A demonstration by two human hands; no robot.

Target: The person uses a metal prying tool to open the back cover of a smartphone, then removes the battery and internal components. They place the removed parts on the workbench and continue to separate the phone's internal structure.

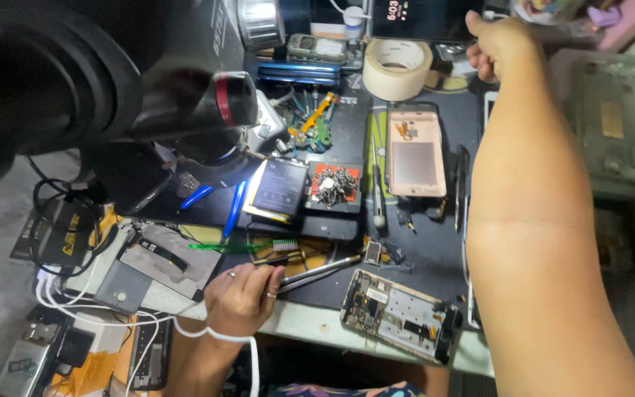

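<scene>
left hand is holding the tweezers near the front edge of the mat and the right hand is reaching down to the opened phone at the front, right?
Not quite. The left hand does hold the tweezers near the mat's front edge, but the head view shows the right hand stretched to the far side of the bench, beside the roll of tape, well away from the opened phone.

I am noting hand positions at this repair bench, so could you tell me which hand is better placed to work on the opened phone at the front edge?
Probably the left hand: it holds tweezers beside the opened phone, while the right hand reaches far back.
</scene>
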